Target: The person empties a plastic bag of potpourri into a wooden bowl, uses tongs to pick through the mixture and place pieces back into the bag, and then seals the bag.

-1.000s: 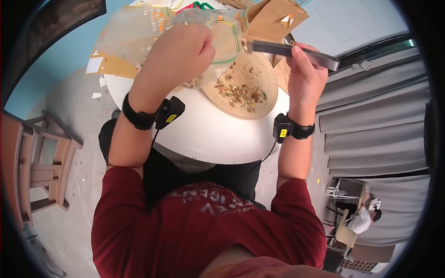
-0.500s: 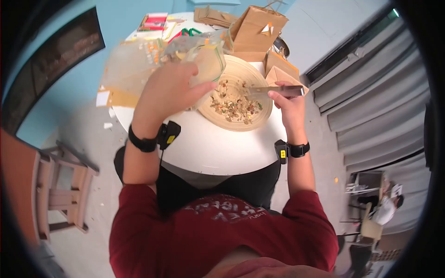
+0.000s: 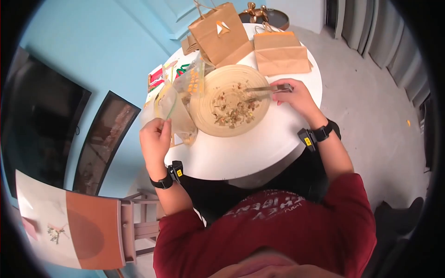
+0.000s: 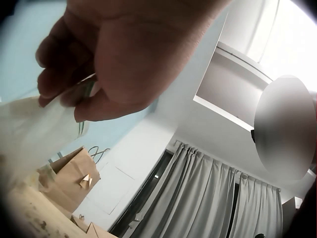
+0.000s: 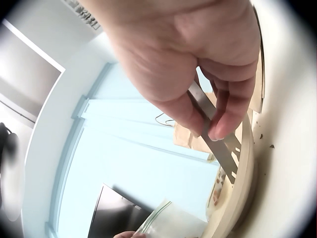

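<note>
In the head view a round pale tray (image 3: 204, 113) holds a scatter of small dried brown bits (image 3: 234, 111). Metal tongs (image 3: 266, 88) reach over its right side, pinched between the thumb and fingers of the right hand (image 3: 296, 98). The right wrist view shows the tongs (image 5: 218, 153) tip-down inside the tray rim. At the tray's left, the left hand (image 3: 155, 141) pinches the edge of a clear zip bag (image 3: 178, 113); the left wrist view shows this bag (image 4: 34, 134) between thumb and fingers.
Brown paper bags (image 3: 222, 37) (image 3: 282, 53) stand behind the tray on the round white table (image 3: 222, 160). Red and green items (image 3: 157, 79) lie at the back left, beside a bag with orange print (image 3: 196, 79). A wooden chair (image 3: 143, 227) is at the lower left.
The head view has turned. The left hand has moved from above the bags to the near edge of the clear bag and now pinches it. The tongs came down to the tray.
</note>
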Action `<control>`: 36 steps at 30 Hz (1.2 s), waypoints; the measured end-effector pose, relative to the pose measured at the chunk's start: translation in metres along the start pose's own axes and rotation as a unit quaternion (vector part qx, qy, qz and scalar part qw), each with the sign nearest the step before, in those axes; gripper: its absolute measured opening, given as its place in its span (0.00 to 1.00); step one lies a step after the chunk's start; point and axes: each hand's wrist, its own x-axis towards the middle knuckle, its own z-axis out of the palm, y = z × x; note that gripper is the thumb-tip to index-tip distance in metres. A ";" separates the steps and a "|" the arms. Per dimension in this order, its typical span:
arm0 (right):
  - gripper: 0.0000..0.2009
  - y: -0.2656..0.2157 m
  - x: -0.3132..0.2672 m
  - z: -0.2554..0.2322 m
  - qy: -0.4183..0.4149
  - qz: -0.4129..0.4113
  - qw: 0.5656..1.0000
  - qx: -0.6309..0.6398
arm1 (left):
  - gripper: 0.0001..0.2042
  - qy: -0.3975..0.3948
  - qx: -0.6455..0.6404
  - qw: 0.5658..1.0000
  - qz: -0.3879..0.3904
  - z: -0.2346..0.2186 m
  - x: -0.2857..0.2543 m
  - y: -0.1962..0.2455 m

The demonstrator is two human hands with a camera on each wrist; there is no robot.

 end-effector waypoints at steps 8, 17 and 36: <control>0.15 0.011 0.015 -0.006 0.045 -0.128 0.928 -0.346 | 0.13 -0.011 0.054 0.998 -0.011 -0.020 -0.010 0.028; 0.11 0.010 0.042 0.022 0.029 -0.099 0.868 -0.486 | 0.11 -0.007 0.029 1.000 -0.004 -0.040 -0.029 0.039; 0.13 -0.004 0.062 0.039 0.060 -0.062 0.799 -0.595 | 0.06 -0.017 -0.082 0.994 0.075 -0.075 -0.059 0.052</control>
